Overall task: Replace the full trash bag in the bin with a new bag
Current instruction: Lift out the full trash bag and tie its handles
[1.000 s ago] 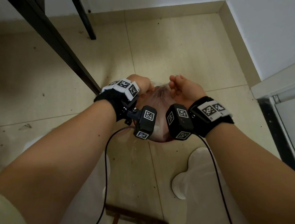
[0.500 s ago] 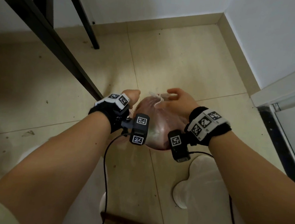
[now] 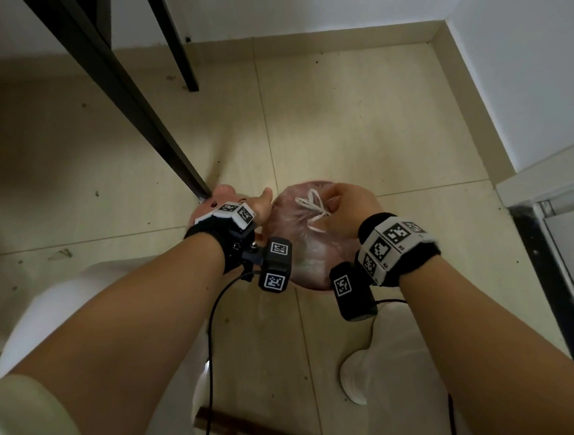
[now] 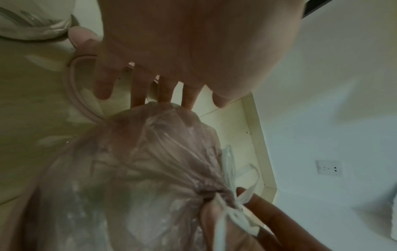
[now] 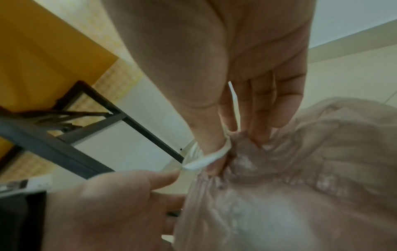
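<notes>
Here right hand (image 3: 343, 208) pinches drawstring (image 3: 313, 209); bag (image 3: 297, 249) tied.

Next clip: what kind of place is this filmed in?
Probably a corner of a home, not a workshop: beige floor tiles meeting white walls, a wall socket, a dark-legged table, and a tied pink trash bag held by the right hand.

We see a beige tiled floor (image 3: 371, 128) meeting white walls (image 3: 329, 8) at a pale baseboard (image 3: 326, 43). Black metal table legs (image 3: 176, 37) slant in on the left, a dark-framed door (image 3: 564, 259) stands right, and a wall socket (image 4: 328, 168) sits low.
</notes>
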